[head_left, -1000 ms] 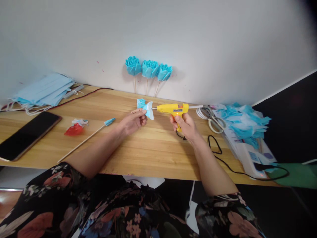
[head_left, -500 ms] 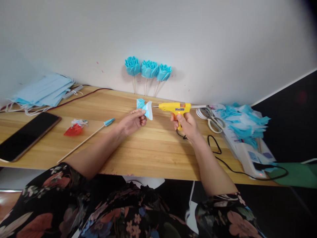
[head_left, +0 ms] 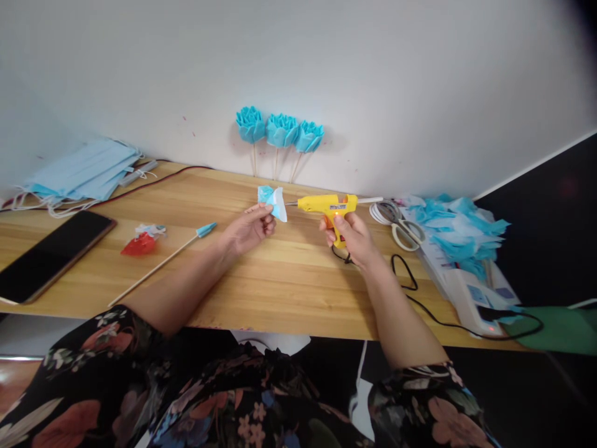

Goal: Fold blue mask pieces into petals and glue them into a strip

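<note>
My left hand (head_left: 252, 228) pinches a small blue-and-white fabric petal (head_left: 278, 205) between thumb and fingers, above the middle of the table. In my right hand (head_left: 351, 235) is a yellow hot glue gun (head_left: 321, 203), gripped by its handle, with a small light glowing on it. The gun's metal nozzle points left and reaches the petal's right edge; whether it touches is hard to tell. A white glue stick (head_left: 370, 200) sticks out of the gun's back. To the left lies a wooden stick with a blue wrapped tip (head_left: 206, 230).
Three blue fabric flowers (head_left: 282, 129) on sticks lean against the wall. At left are face masks (head_left: 84, 171), a phone (head_left: 53, 255) and a red packet (head_left: 140, 242). Scissors (head_left: 407, 235), a pile of blue pieces (head_left: 459, 227), a power strip (head_left: 471, 302) and a black cord (head_left: 433, 322) occupy the right.
The glue gun has shifted slightly left, bringing its nozzle to the petal. The petal has turned a little in my left hand.
</note>
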Tool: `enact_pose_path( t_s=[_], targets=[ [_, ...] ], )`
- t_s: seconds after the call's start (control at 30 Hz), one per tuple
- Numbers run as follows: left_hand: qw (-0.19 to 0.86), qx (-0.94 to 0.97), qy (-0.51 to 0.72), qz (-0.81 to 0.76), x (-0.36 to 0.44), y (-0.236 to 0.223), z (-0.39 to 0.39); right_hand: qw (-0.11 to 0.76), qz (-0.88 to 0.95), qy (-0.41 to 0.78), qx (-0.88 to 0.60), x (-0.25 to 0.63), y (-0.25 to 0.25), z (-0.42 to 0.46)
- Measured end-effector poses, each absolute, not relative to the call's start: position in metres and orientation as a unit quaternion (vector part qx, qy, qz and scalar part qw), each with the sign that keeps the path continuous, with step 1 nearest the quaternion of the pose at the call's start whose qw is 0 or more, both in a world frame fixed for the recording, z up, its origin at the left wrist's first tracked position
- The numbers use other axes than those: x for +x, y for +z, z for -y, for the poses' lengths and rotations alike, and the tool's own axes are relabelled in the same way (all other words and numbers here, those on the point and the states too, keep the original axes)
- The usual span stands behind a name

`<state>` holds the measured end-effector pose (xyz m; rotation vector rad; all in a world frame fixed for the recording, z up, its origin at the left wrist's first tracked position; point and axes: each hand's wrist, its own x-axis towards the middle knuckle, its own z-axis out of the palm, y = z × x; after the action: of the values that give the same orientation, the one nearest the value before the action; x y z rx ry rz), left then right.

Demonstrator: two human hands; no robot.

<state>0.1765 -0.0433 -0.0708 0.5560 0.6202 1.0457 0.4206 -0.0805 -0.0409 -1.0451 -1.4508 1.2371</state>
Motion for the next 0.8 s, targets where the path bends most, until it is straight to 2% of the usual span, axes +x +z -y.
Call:
enact_pose_path(
  t_s=[0.5,0.73,0.8],
  targets=[
    [0.782,0.269,0.479,-0.293,0.176,-0.07,0.043,0.446,0.617,0.491,-0.424,0.421,-0.048,0.079],
    [0.767,0.246,0.512,-0.297,0.173,-0.068,0.04,0.387,0.628,0.494,-0.461,0.448,-0.041,0.074],
    [0.766,0.239,0.514,-0.304,0.173,-0.067,0.04,0.409,0.608,0.485,-0.477,0.46,-0.039,0.069]
  ],
)
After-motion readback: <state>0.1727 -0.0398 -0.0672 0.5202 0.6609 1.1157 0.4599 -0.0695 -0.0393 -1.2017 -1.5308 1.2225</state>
